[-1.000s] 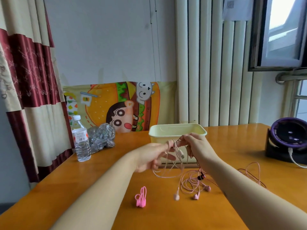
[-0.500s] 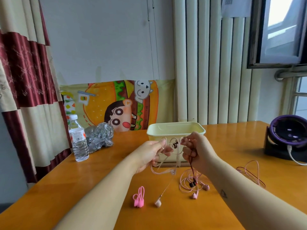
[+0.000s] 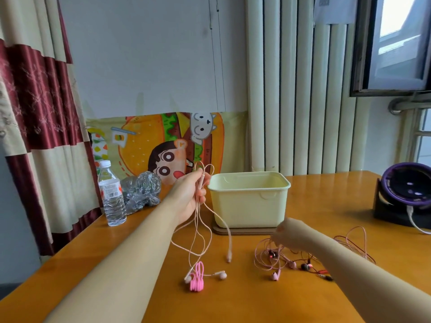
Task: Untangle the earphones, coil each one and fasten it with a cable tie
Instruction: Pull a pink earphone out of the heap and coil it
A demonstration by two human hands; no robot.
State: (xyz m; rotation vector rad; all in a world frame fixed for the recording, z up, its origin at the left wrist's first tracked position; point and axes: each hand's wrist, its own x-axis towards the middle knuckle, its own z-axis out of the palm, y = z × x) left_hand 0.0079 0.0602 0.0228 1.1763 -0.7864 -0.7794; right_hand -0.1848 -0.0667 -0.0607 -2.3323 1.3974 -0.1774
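My left hand (image 3: 193,194) is raised beside the tub and grips a pale pink earphone (image 3: 198,238) near the middle of its cable. That cable hangs free to the table, with two earbuds and its plug lying by the pink cable ties (image 3: 197,279). My right hand (image 3: 281,235) is down at the table on the tangle of remaining earphones (image 3: 275,259), pink and dark red. Its fingers are hidden behind the wrist. Another loose pink cable (image 3: 354,238) lies further right.
A pale yellow tub (image 3: 249,203) stands on a mat at the table's middle. A water bottle (image 3: 112,199) and a crumpled plastic bag (image 3: 142,192) sit at the back left. A purple and black device (image 3: 405,190) with a white cord stands at the right edge.
One pale pink earphone has come free of the tangle. My left hand lifted it up and to the left. My right hand dropped to the tangle on the table.
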